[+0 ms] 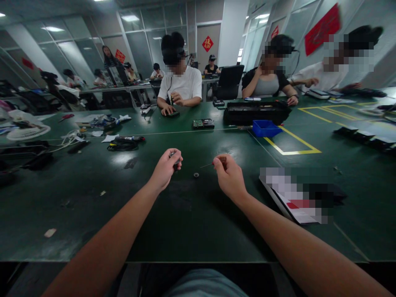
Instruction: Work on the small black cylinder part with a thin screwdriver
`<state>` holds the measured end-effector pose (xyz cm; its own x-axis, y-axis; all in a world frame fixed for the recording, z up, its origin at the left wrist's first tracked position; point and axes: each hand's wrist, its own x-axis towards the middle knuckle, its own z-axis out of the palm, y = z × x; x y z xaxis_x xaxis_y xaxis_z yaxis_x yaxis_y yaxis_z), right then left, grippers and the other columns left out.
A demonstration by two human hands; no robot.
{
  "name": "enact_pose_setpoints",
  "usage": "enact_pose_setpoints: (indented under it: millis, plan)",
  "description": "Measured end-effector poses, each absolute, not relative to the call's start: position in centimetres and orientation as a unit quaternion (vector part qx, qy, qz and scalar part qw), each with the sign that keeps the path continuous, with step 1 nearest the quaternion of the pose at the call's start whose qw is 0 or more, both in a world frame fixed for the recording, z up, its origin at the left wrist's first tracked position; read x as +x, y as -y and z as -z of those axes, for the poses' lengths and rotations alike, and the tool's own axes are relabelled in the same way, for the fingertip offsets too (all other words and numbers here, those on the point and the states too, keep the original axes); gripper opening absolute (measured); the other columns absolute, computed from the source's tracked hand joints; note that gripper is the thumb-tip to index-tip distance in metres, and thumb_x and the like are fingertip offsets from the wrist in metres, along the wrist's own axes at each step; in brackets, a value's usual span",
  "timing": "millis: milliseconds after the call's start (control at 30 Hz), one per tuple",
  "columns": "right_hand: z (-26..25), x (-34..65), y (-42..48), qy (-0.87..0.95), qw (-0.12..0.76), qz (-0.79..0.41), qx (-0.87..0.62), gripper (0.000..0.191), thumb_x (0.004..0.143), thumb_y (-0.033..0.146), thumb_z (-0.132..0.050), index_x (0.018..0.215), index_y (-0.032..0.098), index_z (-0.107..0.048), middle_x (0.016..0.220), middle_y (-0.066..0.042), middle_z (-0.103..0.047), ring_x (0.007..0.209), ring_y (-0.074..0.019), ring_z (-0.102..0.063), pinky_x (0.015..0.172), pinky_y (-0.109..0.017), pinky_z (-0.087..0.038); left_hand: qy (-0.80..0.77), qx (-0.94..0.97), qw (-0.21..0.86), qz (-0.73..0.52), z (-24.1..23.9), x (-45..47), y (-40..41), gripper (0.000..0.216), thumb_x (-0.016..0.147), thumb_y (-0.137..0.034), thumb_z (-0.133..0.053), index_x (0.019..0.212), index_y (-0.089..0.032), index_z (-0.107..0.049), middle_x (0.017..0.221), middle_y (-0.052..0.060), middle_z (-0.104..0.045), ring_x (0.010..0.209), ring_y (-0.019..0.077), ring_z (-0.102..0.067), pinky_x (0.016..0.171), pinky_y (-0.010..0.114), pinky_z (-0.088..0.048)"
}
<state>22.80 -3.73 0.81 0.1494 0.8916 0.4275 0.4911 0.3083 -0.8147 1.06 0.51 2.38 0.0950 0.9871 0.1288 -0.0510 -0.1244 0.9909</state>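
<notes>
My left hand is closed around a small dark object with a paler rim; fingers cover most of it, so its kind is unclear. In my right hand is a screwdriver, its thin shaft pointing left toward the other hand and its reddish-brown handle mostly inside the fingers. The shaft's tip is apart from the dark object. On the green table, between and slightly below both hands, lies a small round metal part; neither hand touches it.
Right of my right arm lies a stack of papers, partly blurred out. Farther off are a blue bin, a long black case and a circuit board. Bundled cables lie at left. Several people sit across the table.
</notes>
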Motion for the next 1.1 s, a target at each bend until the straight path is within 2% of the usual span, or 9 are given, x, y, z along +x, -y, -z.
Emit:
enact_pose_setpoints:
  millis: [133, 267, 333, 467, 600, 700, 833, 1000, 1100]
  plan:
    - [-0.8, 22.9, 3.8, 0.624, 0.518, -0.193, -0.552, 0.026, 0.099, 0.044, -0.049, 0.096, 0.022, -0.063, 0.081, -0.003, -0.068, 0.071, -0.0197, -0.062, 0.065, -0.032, -0.044, -0.497, 0.651, 0.405, -0.406, -2.9, 1.2, -0.5, 0.026, 0.091, -0.043, -0.059, 0.1, -0.019, -0.061, 0.086, 0.005, -0.063, 0.069, 0.0159, -0.057, 0.064, 0.029, -0.046]
    - [-0.8, 22.9, 3.8, 0.624, 0.521, -0.19, -0.55, 0.025, 0.099, 0.044, -0.049, 0.095, 0.023, -0.062, 0.079, -0.003, -0.067, 0.07, -0.0197, -0.062, 0.065, -0.032, -0.044, -0.494, 0.787, 0.261, -0.262, -2.7, 2.0, -0.8, 0.024, 0.092, -0.033, -0.055, 0.108, -0.021, -0.068, 0.107, 0.009, -0.07, 0.097, 0.025, -0.065, 0.089, 0.04, -0.049]
    - [-0.9, 22.9, 3.8, 0.625, 0.522, -0.19, -0.549, 0.025, 0.099, 0.043, -0.048, 0.095, 0.023, -0.062, 0.08, -0.003, -0.067, 0.07, -0.0199, -0.062, 0.065, -0.032, -0.045, -0.478, 0.83, 0.211, -0.194, -2.3, 2.6, -0.9, 0.024, 0.091, -0.032, -0.056, 0.108, -0.022, -0.071, 0.113, 0.01, -0.07, 0.104, 0.0278, -0.064, 0.093, 0.043, -0.048]
    - [-1.0, 22.9, 3.8, 0.622, 0.525, -0.197, -0.547, 0.024, 0.099, 0.043, -0.048, 0.095, 0.023, -0.062, 0.08, -0.004, -0.068, 0.071, -0.0209, -0.063, 0.067, -0.033, -0.045, -0.479, 0.856, 0.164, -0.105, -1.2, 3.6, -1.2, 0.029, 0.086, -0.041, -0.066, 0.107, -0.022, -0.071, 0.103, 0.011, -0.072, 0.091, 0.029, -0.066, 0.08, 0.039, -0.051]
    - [-1.1, 22.9, 3.9, 0.623, 0.522, -0.202, -0.547, 0.025, 0.099, 0.043, -0.048, 0.095, 0.023, -0.061, 0.081, -0.004, -0.068, 0.071, -0.0206, -0.063, 0.066, -0.033, -0.045, -0.475, 0.865, 0.139, -0.075, -0.8, 3.8, -1.4, 0.021, 0.086, -0.039, -0.066, 0.097, -0.021, -0.069, 0.096, 0.01, -0.071, 0.085, 0.0264, -0.065, 0.072, 0.034, -0.049]
    - [-1.1, 22.9, 3.9, 0.623, 0.523, -0.2, -0.546, 0.024, 0.099, 0.042, -0.049, 0.094, 0.022, -0.061, 0.079, -0.003, -0.068, 0.071, -0.0201, -0.063, 0.067, -0.033, -0.045, -0.485, 0.851, 0.173, -0.101, -1.0, 2.9, -1.8, 0.022, 0.087, -0.041, -0.065, 0.095, -0.021, -0.068, 0.092, 0.008, -0.071, 0.081, 0.025, -0.065, 0.069, 0.033, -0.046]
    - [-1.1, 22.9, 3.9, 0.624, 0.521, -0.206, -0.545, 0.024, 0.099, 0.042, -0.049, 0.094, 0.023, -0.062, 0.079, -0.003, -0.068, 0.07, -0.0201, -0.063, 0.066, -0.033, -0.045, -0.515, 0.781, 0.264, -0.236, -1.7, 0.1, -2.9, 0.023, 0.084, -0.041, -0.066, 0.093, -0.02, -0.066, 0.088, 0.007, -0.068, 0.073, 0.0196, -0.062, 0.064, 0.029, -0.045]
    - [-1.1, 23.0, 4.0, 0.627, 0.515, -0.212, -0.545, 0.025, 0.099, 0.043, -0.048, 0.095, 0.022, -0.062, 0.078, -0.003, -0.068, 0.069, -0.0202, -0.063, 0.065, -0.033, -0.045, -0.54, 0.569, 0.478, -0.395, -2.9, -5.7, -3.9, 0.021, 0.085, -0.033, -0.06, 0.096, -0.016, -0.064, 0.076, 0.001, -0.057, 0.053, 0.0106, -0.048, 0.047, 0.023, -0.032]
    - [-1.1, 23.0, 3.9, 0.625, 0.518, -0.214, -0.544, 0.025, 0.099, 0.044, -0.049, 0.094, 0.023, -0.062, 0.079, -0.003, -0.068, 0.07, -0.0204, -0.063, 0.065, -0.033, -0.045, -0.554, 0.437, 0.519, -0.482, -3.8, -9.7, -3.5, 0.013, 0.087, -0.028, -0.06, 0.087, -0.015, -0.058, 0.073, -0.001, -0.054, 0.053, 0.0094, -0.047, 0.049, 0.022, -0.035]
